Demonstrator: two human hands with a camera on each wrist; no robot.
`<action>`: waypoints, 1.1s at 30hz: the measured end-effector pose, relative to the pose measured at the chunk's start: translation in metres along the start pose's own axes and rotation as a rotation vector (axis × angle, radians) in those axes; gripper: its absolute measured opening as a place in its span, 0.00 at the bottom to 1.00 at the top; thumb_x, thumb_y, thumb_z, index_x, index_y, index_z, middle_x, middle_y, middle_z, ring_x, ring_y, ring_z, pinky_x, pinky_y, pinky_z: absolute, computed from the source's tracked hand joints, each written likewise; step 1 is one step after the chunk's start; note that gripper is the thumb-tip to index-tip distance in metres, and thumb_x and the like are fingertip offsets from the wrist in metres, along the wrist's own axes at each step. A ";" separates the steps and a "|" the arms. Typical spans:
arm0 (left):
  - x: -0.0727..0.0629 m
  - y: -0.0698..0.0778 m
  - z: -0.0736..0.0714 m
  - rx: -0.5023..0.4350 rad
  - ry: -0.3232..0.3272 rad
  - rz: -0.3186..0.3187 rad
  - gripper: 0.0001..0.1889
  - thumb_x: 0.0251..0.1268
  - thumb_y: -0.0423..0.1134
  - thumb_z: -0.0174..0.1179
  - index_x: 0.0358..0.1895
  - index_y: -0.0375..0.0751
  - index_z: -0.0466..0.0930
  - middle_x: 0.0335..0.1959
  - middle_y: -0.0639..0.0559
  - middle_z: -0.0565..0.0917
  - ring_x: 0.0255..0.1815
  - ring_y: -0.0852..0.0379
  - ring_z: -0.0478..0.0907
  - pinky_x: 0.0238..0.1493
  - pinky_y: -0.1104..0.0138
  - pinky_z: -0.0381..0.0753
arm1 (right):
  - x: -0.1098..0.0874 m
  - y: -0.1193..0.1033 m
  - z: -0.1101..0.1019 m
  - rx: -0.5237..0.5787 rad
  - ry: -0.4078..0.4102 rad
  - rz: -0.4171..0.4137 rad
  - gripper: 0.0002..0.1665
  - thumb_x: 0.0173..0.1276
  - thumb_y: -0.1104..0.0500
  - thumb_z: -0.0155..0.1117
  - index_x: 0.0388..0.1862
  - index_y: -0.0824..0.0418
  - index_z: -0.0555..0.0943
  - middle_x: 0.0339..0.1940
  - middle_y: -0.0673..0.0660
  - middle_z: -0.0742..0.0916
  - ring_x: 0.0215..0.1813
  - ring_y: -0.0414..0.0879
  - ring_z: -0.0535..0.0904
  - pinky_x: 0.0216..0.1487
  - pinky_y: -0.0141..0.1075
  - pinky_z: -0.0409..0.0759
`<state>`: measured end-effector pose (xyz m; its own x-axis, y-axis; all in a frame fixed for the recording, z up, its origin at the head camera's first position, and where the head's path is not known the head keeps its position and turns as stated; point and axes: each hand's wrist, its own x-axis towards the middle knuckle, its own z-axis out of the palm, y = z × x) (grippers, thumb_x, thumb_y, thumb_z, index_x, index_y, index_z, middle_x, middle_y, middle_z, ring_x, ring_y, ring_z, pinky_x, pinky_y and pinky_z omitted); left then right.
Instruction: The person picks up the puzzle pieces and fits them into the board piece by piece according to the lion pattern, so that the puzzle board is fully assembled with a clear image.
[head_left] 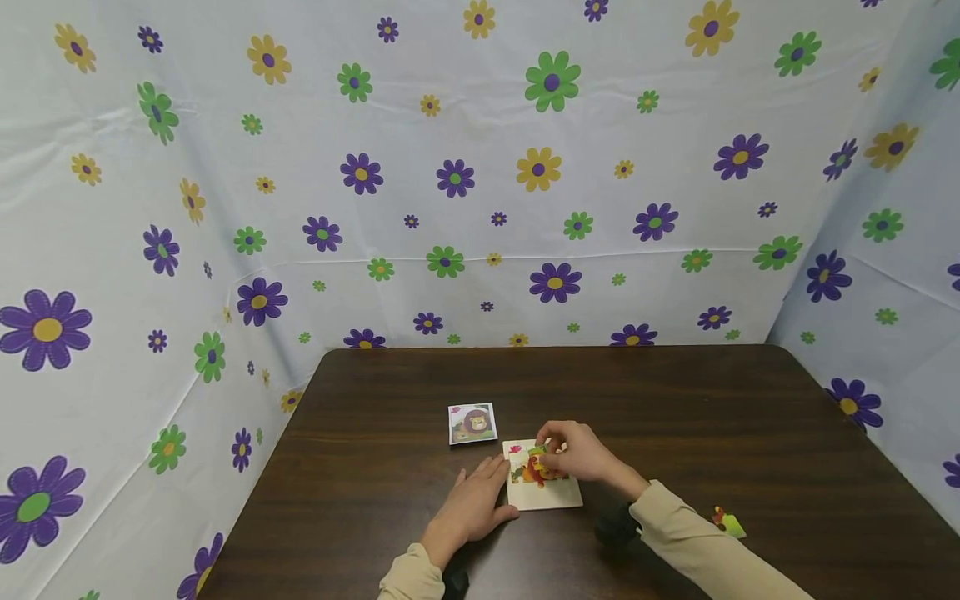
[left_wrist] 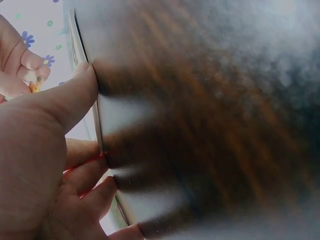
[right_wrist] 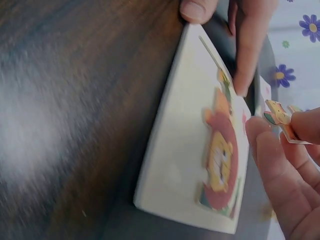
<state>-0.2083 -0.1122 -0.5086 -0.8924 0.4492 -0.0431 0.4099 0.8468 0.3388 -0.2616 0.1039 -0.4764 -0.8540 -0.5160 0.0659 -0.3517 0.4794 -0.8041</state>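
Note:
A pale square puzzle board [head_left: 546, 498] lies on the table, its upper part filled with colourful pieces and its lower part bare. The right wrist view shows a lion's face [right_wrist: 219, 162] on the fitted pieces. My left hand [head_left: 474, 502] rests at the board's left side, fingers extended; in the left wrist view its thumb and fingertips touch the board's edge. Between thumb and fingers my right hand [head_left: 576, 452] pinches a small puzzle piece [right_wrist: 279, 114], raised above the board. The piece shows orange, yellow and green.
A square picture card [head_left: 472, 423] with a lion on it lies just beyond the board, to its left. One loose yellow-green puzzle piece [head_left: 728, 523] lies on the dark wooden table [head_left: 360, 483], right of my right forearm. Flowered cloth [head_left: 480, 300] stands around the table.

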 end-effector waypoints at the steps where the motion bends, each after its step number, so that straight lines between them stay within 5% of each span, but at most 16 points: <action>1: 0.000 0.000 0.000 0.001 0.002 0.002 0.37 0.60 0.54 0.63 0.68 0.36 0.66 0.69 0.42 0.68 0.70 0.43 0.63 0.60 0.39 0.64 | 0.000 0.000 0.002 0.003 -0.001 -0.003 0.08 0.60 0.68 0.67 0.38 0.65 0.79 0.21 0.51 0.81 0.19 0.42 0.77 0.19 0.32 0.77; 11: 0.000 0.001 -0.002 0.001 -0.007 -0.004 0.37 0.61 0.54 0.63 0.68 0.36 0.66 0.69 0.42 0.68 0.70 0.43 0.63 0.61 0.39 0.64 | 0.000 -0.001 0.012 -0.023 0.004 -0.005 0.15 0.60 0.69 0.62 0.47 0.67 0.83 0.22 0.50 0.78 0.19 0.35 0.67 0.19 0.28 0.64; 18: -0.001 0.001 -0.002 0.007 -0.004 0.004 0.37 0.60 0.54 0.63 0.68 0.37 0.66 0.69 0.43 0.68 0.70 0.44 0.63 0.60 0.40 0.65 | 0.001 -0.001 0.017 0.098 0.010 0.063 0.10 0.59 0.71 0.63 0.41 0.69 0.78 0.23 0.54 0.82 0.21 0.44 0.80 0.22 0.34 0.79; 27: -0.001 0.000 0.000 -0.005 -0.004 -0.006 0.37 0.61 0.54 0.63 0.68 0.37 0.66 0.69 0.43 0.68 0.70 0.44 0.63 0.61 0.39 0.64 | -0.001 0.004 0.022 0.114 0.032 0.080 0.10 0.57 0.68 0.69 0.33 0.65 0.76 0.19 0.52 0.81 0.21 0.39 0.75 0.20 0.30 0.70; 33: -0.001 0.000 0.001 -0.001 -0.005 -0.006 0.37 0.60 0.54 0.63 0.68 0.37 0.67 0.69 0.43 0.68 0.70 0.44 0.63 0.61 0.40 0.64 | -0.002 0.002 0.023 0.171 0.031 0.105 0.11 0.55 0.69 0.70 0.36 0.68 0.77 0.23 0.54 0.82 0.23 0.44 0.80 0.24 0.38 0.81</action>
<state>-0.2077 -0.1123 -0.5091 -0.8940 0.4453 -0.0495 0.4042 0.8493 0.3395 -0.2518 0.0899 -0.4917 -0.8949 -0.4461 -0.0077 -0.1919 0.4005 -0.8960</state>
